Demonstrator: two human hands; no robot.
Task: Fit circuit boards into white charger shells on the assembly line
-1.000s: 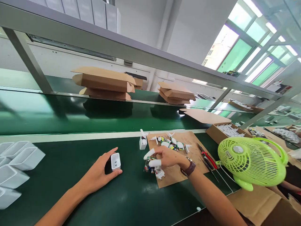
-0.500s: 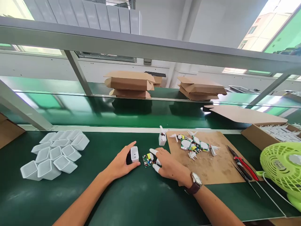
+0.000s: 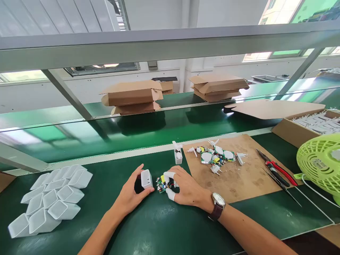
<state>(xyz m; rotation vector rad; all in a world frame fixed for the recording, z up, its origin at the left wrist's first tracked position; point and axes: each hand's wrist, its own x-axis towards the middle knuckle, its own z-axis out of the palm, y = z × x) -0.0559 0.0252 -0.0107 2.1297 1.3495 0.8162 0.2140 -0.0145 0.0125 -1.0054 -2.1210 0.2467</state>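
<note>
My left hand (image 3: pixel 129 194) curls round a small white charger housing (image 3: pixel 146 179), thumb in front and fingers behind; two slots show on its face. Just to the right, my right hand (image 3: pixel 188 186) grips a green circuit board (image 3: pixel 160 185) with a yellow part and other small components. White covers sit on the thumb and forefinger of that hand. The board and the housing are close together but apart. Beyond the right hand, another white housing (image 3: pixel 178 156) stands upright with white parts in its open top.
Several empty white housings (image 3: pixel 44 216) cluster at left. Circuit boards with white plug parts (image 3: pixel 219 156) lie on a brown cardboard sheet (image 3: pixel 247 184). Red-handled pliers (image 3: pixel 277 168) and tweezers (image 3: pixel 281 186) rest at its right, near a green fan (image 3: pixel 318 163) and an open carton (image 3: pixel 294 132).
The camera view has shifted and tilted. The right-hand fingers have closed further over the circuit board, which now looks tilted. The left hand stays round the housing, which has turned slightly.
</note>
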